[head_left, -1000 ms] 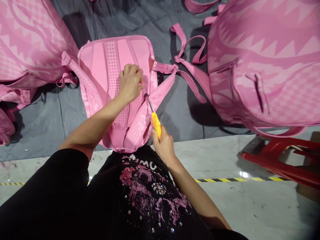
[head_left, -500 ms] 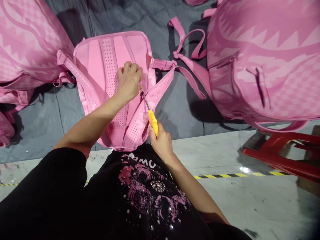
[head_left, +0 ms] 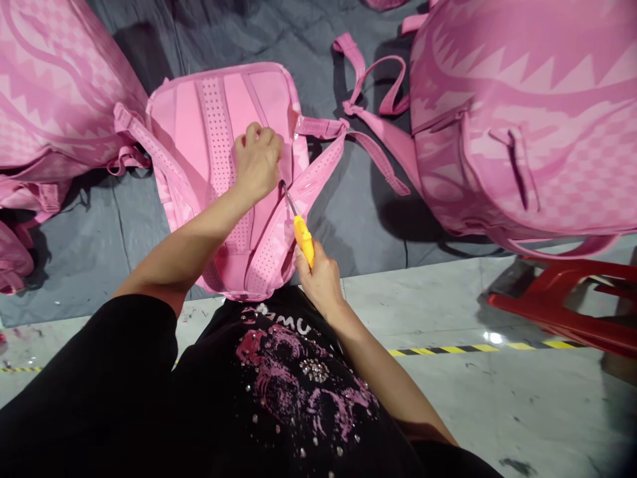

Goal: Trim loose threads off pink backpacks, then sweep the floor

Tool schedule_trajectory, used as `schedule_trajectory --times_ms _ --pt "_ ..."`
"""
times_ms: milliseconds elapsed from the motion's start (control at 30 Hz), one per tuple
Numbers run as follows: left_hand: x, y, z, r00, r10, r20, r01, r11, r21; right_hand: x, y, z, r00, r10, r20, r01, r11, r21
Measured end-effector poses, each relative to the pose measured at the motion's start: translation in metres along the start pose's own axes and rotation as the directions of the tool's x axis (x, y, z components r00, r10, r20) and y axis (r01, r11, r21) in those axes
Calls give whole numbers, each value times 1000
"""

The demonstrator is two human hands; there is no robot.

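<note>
- Pink backpack [head_left: 223,119]: lies back panel up on a dark grey cloth [head_left: 358,219], directly in front of the person; what it contains cannot be seen.
- Shoulder strap [head_left: 318,176]: perforated, angled across the backpack's right edge.
- Left hand [head_left: 256,162]: fingers curled tight, pinching the back panel beside the strap.
- Right hand [head_left: 318,282]: closed around a yellow-handled tool [head_left: 304,240], whose dark metal tip touches the backpack just under the left hand.
- Large pink backpack [head_left: 522,119]: on the cloth to the right, zip closed.
- Further pink backpack [head_left: 50,86]: on the left.
- Red stool [head_left: 562,305]: lower right, beside yellow-black floor tape [head_left: 478,347].
</note>
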State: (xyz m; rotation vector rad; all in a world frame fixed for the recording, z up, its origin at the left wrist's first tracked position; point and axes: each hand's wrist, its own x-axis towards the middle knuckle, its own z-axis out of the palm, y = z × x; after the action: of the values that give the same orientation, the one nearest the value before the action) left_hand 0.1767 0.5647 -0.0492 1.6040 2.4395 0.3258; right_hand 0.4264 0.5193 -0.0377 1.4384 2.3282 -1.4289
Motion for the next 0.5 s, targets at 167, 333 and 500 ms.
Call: schedule_trajectory --times_ms 167,333,500 --pt "-1 4 -3 998 -23 52 22 1000 10 4 -2 -2 1000 -10 9 10 1000 0" --pt "-2 3 -2 1000 17 17 -16 999 -33 9 -4 -8 1000 -14 11 15 1000 -8" --pt "-4 -1 3 1000 21 -2 -21 996 -85 10 -6 -14 1000 -8 19 8 1000 -3"
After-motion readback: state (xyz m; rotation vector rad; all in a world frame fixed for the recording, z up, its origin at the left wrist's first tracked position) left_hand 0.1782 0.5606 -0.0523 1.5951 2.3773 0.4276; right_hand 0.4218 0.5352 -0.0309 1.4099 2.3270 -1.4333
